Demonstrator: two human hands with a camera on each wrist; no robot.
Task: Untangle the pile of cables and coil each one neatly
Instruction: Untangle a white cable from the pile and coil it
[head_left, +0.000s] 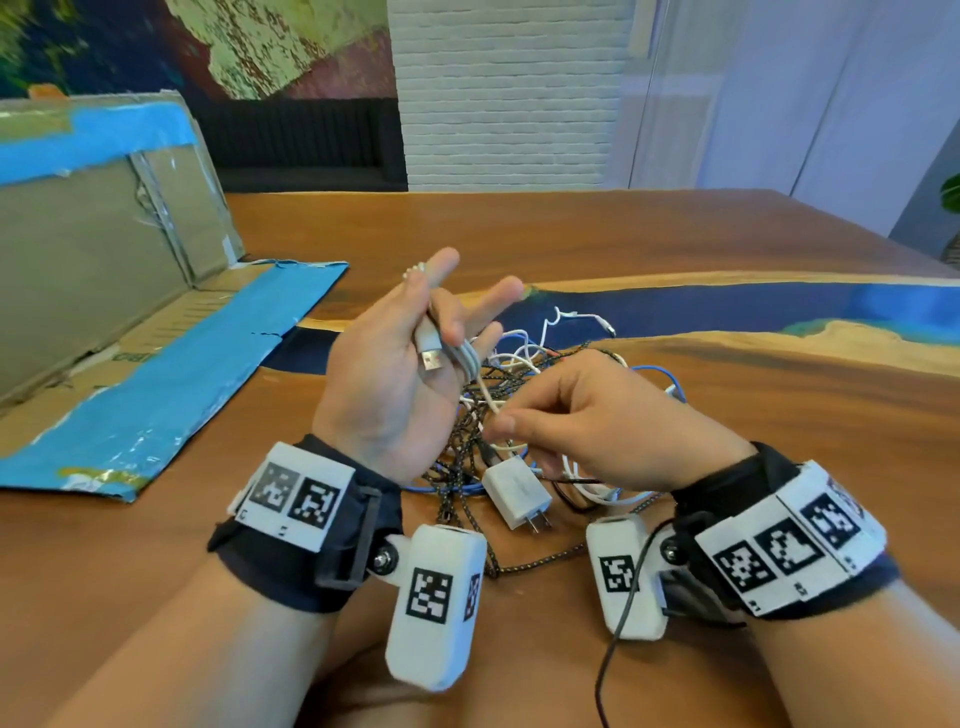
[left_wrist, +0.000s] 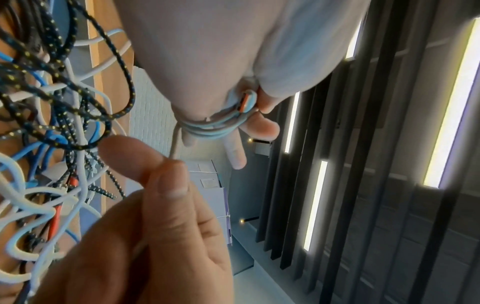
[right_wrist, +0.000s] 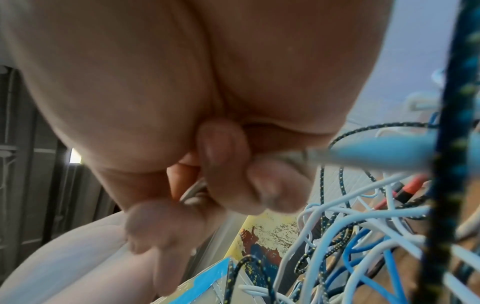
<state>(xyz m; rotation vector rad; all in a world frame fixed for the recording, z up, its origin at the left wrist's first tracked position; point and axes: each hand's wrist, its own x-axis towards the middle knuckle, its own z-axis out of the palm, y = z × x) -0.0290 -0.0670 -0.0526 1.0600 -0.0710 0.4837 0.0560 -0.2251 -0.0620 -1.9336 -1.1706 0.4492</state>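
Note:
My left hand (head_left: 415, 338) is raised palm-up above the table. A white USB cable (head_left: 470, 358) is wound in a few loops round its fingers, and its plug (head_left: 431, 358) lies across the palm under the thumb. In the left wrist view the loops (left_wrist: 210, 127) and the plug (left_wrist: 245, 100) sit at the finger bases. My right hand (head_left: 506, 418) pinches the same cable's free strand between thumb and index, just below the left hand. Beneath both hands lies the tangled pile (head_left: 545, 374) of white, blue and black braided cables.
A white wall charger (head_left: 517, 493) lies at the near edge of the pile, prongs toward me. An opened cardboard box with blue tape (head_left: 130, 322) takes up the left of the wooden table (head_left: 753, 441). A black braided cable (head_left: 540, 561) trails toward me.

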